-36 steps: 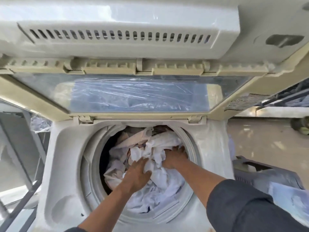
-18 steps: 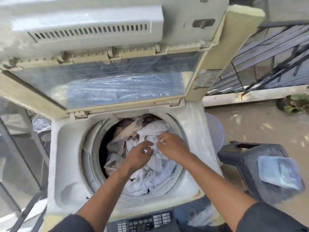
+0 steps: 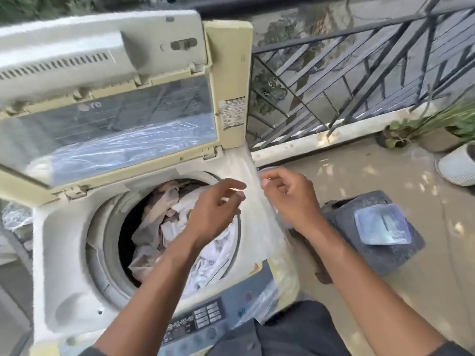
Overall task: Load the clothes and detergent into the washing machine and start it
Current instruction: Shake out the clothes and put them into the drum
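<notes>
Our left hand (image 3: 214,209) hovers over the right side of the washing machine's drum opening, fingers loosely curled and spread, holding nothing. Our right hand (image 3: 288,199) hangs just beside it, over the machine's right edge, fingers bent in a loose, partly closed curl; we cannot tell if anything small sits between them. The two hands are near each other but not touching.

Below the left hand, the clothes (image 3: 167,227), white and beige fabric in a crumpled heap, fill the drum (image 3: 102,253) nearly to its rim. The washing machine (image 3: 59,253) is a cream top-loader, and its lid (image 3: 115,129), with a tinted window, stands folded up behind the opening. A dark control panel (image 3: 195,322) with small buttons runs along the front edge, nearest us.

To the right, on the tan floor (image 3: 411,291), sits a dark grey basket (image 3: 372,255) with a pale blue packet (image 3: 381,223) resting on top. Behind it runs a dark metal railing (image 3: 347,73), with potted plants (image 3: 424,129) at the far right.
</notes>
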Available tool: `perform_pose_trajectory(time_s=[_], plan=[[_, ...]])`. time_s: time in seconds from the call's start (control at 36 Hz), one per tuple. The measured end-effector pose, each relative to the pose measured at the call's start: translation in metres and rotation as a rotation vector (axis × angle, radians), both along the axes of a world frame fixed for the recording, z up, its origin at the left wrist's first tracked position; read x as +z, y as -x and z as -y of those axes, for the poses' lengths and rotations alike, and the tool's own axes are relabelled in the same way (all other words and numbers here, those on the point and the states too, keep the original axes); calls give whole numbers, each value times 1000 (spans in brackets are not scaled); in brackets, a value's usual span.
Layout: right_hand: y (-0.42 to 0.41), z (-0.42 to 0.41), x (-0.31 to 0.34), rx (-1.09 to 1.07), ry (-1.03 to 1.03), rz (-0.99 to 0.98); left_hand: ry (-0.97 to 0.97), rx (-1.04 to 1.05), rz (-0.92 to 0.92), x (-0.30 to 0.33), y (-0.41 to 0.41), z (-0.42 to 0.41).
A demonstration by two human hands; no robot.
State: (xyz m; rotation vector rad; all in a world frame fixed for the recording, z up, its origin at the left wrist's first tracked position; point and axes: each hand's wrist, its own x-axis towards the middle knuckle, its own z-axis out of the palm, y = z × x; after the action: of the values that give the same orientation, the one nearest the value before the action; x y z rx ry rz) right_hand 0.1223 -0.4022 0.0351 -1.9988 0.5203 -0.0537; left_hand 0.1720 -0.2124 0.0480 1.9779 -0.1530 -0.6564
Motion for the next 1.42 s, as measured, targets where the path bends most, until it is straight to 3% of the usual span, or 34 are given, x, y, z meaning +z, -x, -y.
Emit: perform_pose_trajectory(time_s=[0.11,0.28,0.47,0.61,0.78,0.97,1.11,1.25,1.42], plan=[[0,52,-6,-66,21,-20,49,-48,10,13,-11,50],[-36,130,-17,17,81,-78,-23,-125,64,-3,-49,134],[-81,197,-77,140,116,-283,-342,-272,18,-66,-82,216],[-104,230,-150,200,115,-409,-640,-542,5,-127,-94,239],[-115,258,-258,296,82,-584,-767,-664,-191,-205,-103,262],[-124,266,-394,316,58,-708,-808,-795,-296,-312,-111,273],[-131,255,-477,369,38,-766,-757,-797,-186,-386,-118,285],[-131,236,-557,470,55,-835,-909,-954,-204,-453,-130,281],[-128,210,-648,568,101,-799,-1060,-1137,-66,-513,-146,269]])
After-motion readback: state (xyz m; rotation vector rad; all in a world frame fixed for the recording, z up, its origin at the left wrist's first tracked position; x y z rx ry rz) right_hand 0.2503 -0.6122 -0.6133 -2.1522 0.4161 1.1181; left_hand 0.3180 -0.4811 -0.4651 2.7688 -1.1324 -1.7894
